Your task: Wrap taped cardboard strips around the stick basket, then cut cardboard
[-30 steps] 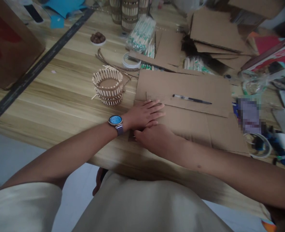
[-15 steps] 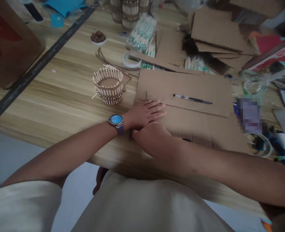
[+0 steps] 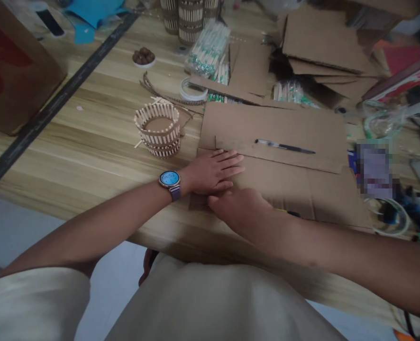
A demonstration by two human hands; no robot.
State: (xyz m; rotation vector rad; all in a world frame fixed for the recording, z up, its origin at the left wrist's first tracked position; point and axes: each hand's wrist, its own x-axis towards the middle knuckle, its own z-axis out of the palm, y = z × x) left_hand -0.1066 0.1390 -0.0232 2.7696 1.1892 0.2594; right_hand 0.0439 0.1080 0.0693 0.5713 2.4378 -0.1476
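Note:
My left hand [image 3: 215,171] lies flat with fingers spread on a sheet of brown cardboard [image 3: 277,182]. Close beside it, my right hand [image 3: 243,208] is closed near the cardboard's front edge. It grips what looks like a utility knife [image 3: 291,213]; only a yellow and black end shows past the hand, and the blade is hidden. A smaller cardboard piece [image 3: 238,118] rests on the sheet, with a black pen [image 3: 284,146] on top. Left of the cardboard stands a small round basket [image 3: 158,130] of wooden sticks and cardboard bands.
Behind are a roll of tape [image 3: 193,91], packs of sticks [image 3: 208,49], a dish of brown balls [image 3: 143,57] and taller stick holders [image 3: 190,21]. Stacked cardboard [image 3: 320,42] sits at the back right. A large box [image 3: 14,71] stands left, beside a dark strip [image 3: 64,92].
My right hand has slid to the right along the cardboard, and the yellow and black end moved with it. The left hand stays flat in place.

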